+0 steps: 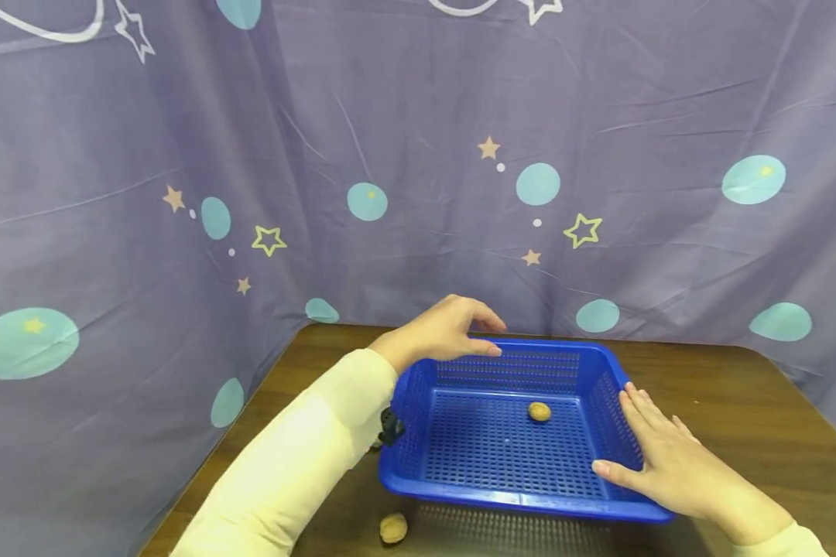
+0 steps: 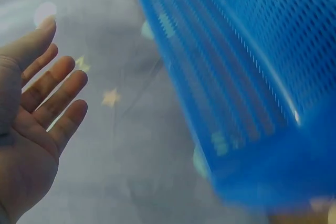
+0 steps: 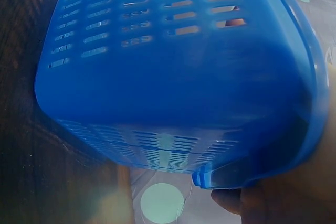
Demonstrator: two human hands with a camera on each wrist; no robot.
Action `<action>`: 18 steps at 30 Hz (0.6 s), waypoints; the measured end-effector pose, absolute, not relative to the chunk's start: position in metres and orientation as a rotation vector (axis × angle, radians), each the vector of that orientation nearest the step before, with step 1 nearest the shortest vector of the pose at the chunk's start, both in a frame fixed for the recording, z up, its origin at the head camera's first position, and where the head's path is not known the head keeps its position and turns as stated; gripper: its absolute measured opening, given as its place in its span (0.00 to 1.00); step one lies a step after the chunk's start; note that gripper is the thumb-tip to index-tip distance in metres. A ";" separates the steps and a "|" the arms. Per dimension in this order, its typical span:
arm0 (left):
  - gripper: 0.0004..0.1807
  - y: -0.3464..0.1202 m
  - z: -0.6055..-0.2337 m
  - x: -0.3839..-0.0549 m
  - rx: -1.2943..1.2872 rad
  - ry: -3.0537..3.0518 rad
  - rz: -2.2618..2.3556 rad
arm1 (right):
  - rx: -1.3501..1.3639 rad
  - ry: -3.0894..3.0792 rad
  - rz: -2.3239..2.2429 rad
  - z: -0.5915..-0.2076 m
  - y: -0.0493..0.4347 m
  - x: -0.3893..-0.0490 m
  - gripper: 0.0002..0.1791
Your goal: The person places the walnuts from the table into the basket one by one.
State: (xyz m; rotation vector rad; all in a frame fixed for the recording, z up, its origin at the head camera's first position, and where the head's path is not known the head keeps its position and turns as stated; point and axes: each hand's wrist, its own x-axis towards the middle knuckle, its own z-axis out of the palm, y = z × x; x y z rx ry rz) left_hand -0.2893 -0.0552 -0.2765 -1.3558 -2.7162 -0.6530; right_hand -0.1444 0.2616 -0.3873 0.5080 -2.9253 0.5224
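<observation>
A walnut (image 1: 539,411) lies on the floor of a blue plastic basket (image 1: 522,501), and the left wrist view shows it at the top. My left hand (image 1: 453,329) hovers above the basket's back left corner, fingers spread loosely and holding nothing. Its open palm (image 2: 31,135) shows in the left wrist view, apart from the basket. At the right rim, my right hand (image 1: 669,456) rests with straight fingers along the edge and the thumb reaching over the inner side. The right wrist view shows mainly the basket's outer wall (image 3: 157,82).
Another walnut (image 1: 393,528) sits on the wooden table (image 1: 745,410) in front of the basket. Something small and pale is mostly hidden behind the left sleeve (image 1: 306,456). A patterned grey-purple curtain (image 1: 425,255) hangs behind the table and along its left side.
</observation>
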 end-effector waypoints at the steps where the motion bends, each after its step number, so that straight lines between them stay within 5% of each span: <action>1: 0.18 -0.065 -0.273 -0.286 -1.341 -2.698 -0.651 | 0.508 -2.924 0.526 -0.387 0.262 -0.144 0.59; 9: 0.17 -0.147 -0.263 -0.253 -1.201 -2.599 -0.706 | 0.511 -2.929 0.530 -0.386 0.262 -0.144 0.58; 18: 0.17 -0.215 -0.305 -0.220 -1.021 -2.659 -0.911 | 0.508 -2.941 0.542 -0.387 0.263 -0.145 0.59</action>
